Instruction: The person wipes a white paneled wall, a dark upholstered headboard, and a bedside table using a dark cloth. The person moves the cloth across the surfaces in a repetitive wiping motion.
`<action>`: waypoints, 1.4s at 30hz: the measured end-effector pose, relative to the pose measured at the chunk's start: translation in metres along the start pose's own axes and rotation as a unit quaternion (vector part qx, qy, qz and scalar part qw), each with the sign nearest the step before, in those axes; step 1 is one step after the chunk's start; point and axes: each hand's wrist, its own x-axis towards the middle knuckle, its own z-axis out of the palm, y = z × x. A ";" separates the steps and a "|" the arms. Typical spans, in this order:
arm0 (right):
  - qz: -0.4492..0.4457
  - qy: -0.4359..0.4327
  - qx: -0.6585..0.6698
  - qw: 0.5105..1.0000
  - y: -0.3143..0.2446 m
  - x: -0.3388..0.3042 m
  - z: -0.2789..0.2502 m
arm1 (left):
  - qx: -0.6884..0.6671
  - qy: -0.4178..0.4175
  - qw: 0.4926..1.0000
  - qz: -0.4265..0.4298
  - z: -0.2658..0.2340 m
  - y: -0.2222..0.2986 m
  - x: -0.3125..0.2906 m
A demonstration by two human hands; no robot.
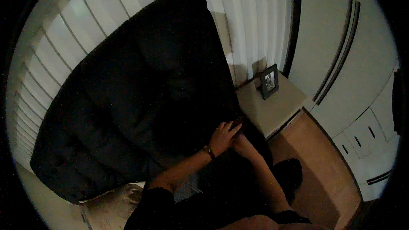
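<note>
- Our left hand (222, 138) lies partly over our right hand (242, 144), its fingers apart and slightly bent; the two meet at the right part of the dark cloth.
- Our right hand looks half curled, its fingers mostly lost in shadow; we cannot tell whether either hand grips anything, though a fold of cloth may be pinched between them.
- A wristband (208, 151) sits on our left wrist.
- We judge the step in hand to be working on the cloth near its edge with both hands together; the next move seems to call for a sure pinch on that edge, with the fingers clear of each other.
- The black padded cover (128, 81) spreads ahead and to the left of our hands: thick, matt and softly dimpled, with shallow creases, a pointed far corner and a long, fairly straight right edge. Its darkness hides most seams.
- Below its near left end lies a patterned, pale brown fabric (113, 206).
- Just beside its right edge stands a pale nightstand (266, 113), bearing a dark photo frame (270, 81).
- Farther out, we see white vertical blinds (251, 25) behind, a pale wardrobe (326, 30) to the right and brownish floor (317, 162).
</note>
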 end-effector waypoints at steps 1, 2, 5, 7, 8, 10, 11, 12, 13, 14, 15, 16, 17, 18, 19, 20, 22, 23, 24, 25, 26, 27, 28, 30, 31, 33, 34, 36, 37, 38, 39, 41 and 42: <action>-0.049 0.045 0.064 0.996 0.011 0.002 0.008 | -0.069 0.032 0.997 -0.027 -0.007 0.004 0.001; -0.001 0.040 0.188 0.981 -0.033 -0.001 -0.005 | -0.137 0.069 0.986 -0.067 -0.014 0.004 -0.006; 0.056 0.095 0.422 0.900 -0.149 -0.003 -0.049 | -0.287 0.156 0.942 -0.073 -0.023 0.000 -0.011; -0.002 0.119 0.396 0.911 -0.165 0.007 -0.053 | -0.335 0.186 0.923 -0.039 -0.027 0.000 -0.013; -0.035 0.112 0.381 0.917 -0.173 0.012 -0.056 | -0.338 0.194 0.920 -0.022 -0.042 0.006 -0.018; -0.102 0.094 0.352 0.926 -0.190 0.025 -0.062 | -0.289 0.200 0.936 -0.018 -0.077 0.013 -0.030; -0.133 0.115 0.302 0.937 -0.197 0.034 -0.070 | -0.238 0.196 0.951 -0.029 -0.098 0.012 -0.036; -0.162 0.128 0.254 0.945 -0.204 0.046 -0.077 | -0.185 0.193 0.962 -0.049 -0.115 0.005 -0.047; -0.190 0.147 0.203 0.949 -0.213 0.060 -0.089 | -0.111 0.233 0.966 -0.019 -0.133 -0.008 -0.053; -0.216 0.172 0.209 0.938 -0.223 0.078 -0.100 | -0.036 0.271 0.962 0.008 -0.149 -0.025 -0.062; -0.240 0.201 0.213 0.925 -0.235 0.098 -0.114 | 0.037 0.298 0.954 -0.012 -0.162 -0.045 -0.069; -0.271 0.211 0.194 0.919 -0.260 0.110 -0.127 | 0.067 0.366 0.927 -0.036 -0.173 -0.051 -0.081; -0.304 0.221 0.177 0.910 -0.286 0.124 -0.139 | 0.119 0.393 0.904 -0.119 -0.184 -0.054 -0.092; -0.331 0.240 0.137 0.902 -0.296 0.148 -0.146 | 0.133 0.418 0.884 -0.160 -0.186 -0.070 -0.101; -0.358 0.259 0.100 0.891 -0.301 0.170 -0.150 | 0.189 0.399 0.876 -0.194 -0.188 -0.083 -0.112; -0.377 0.271 0.025 0.885 -0.305 0.189 -0.152 | 0.206 0.403 0.867 -0.207 -0.184 -0.093 -0.117; -0.411 0.287 -0.108 0.859 -0.315 0.214 -0.147 | 0.270 0.395 0.846 -0.234 -0.175 -0.105 -0.130; -0.405 0.295 -0.123 0.857 -0.313 0.217 -0.139 | 0.306 0.386 0.836 -0.242 -0.163 -0.118 -0.131; -0.398 0.298 -0.143 0.856 -0.304 0.217 -0.124 | 0.337 0.378 0.825 -0.251 -0.152 -0.128 -0.131; -0.391 0.303 -0.164 0.853 -0.295 0.214 -0.111 | 0.339 0.392 0.820 -0.244 -0.142 -0.136 -0.129; -0.376 0.322 -0.215 0.842 -0.285 0.204 -0.100 | 0.336 0.409 0.816 -0.235 -0.132 -0.144 -0.123; -0.378 0.305 -0.219 0.846 -0.276 0.193 -0.080 | 0.339 0.421 0.808 -0.237 -0.123 -0.148 -0.128; -0.380 0.287 -0.220 0.852 -0.266 0.179 -0.059 | 0.349 0.436 0.799 -0.221 -0.119 -0.151 -0.137; -0.400 0.276 -0.261 0.834 -0.230 0.153 -0.033 | 0.339 0.446 0.802 -0.206 -0.119 -0.154 -0.135; -0.421 0.272 -0.291 0.815 -0.204 0.142 -0.015 | 0.333 0.447 0.806 -0.197 -0.119 -0.155 -0.134; -0.431 0.128 -0.345 0.824 -0.154 0.102 0.013 | 0.324 0.434 0.813 -0.216 -0.118 -0.155 -0.133; -0.449 0.071 -0.369 0.811 -0.132 0.083 0.025 | 0.321 0.426 0.815 -0.226 -0.120 -0.153 -0.133; -0.479 -0.046 -0.415 0.772 -0.104 0.055 0.038 | 0.328 0.427 0.813 -0.223 -0.120 -0.156 -0.132; -0.481 -0.092 -0.427 0.760 -0.095 0.045 0.037 | 0.331 0.427 0.811 -0.224 -0.120 -0.157 -0.135; -0.485 -0.133 -0.438 0.745 -0.092 0.041 0.032 | 0.328 0.426 0.811 -0.231 -0.121 -0.157 -0.134; -0.488 -0.174 -0.449 0.728 -0.090 0.038 0.027 | 0.327 0.432 0.811 -0.222 -0.121 -0.158 -0.132; -0.527 -0.183 -0.439 0.705 -0.091 0.046 0.014 | 0.326 0.443 0.810 -0.206 -0.118 -0.157 -0.130; -0.546 -0.184 -0.432 0.694 -0.101 0.057 0.003 | 0.327 0.448 0.807 -0.202 -0.118 -0.157 -0.129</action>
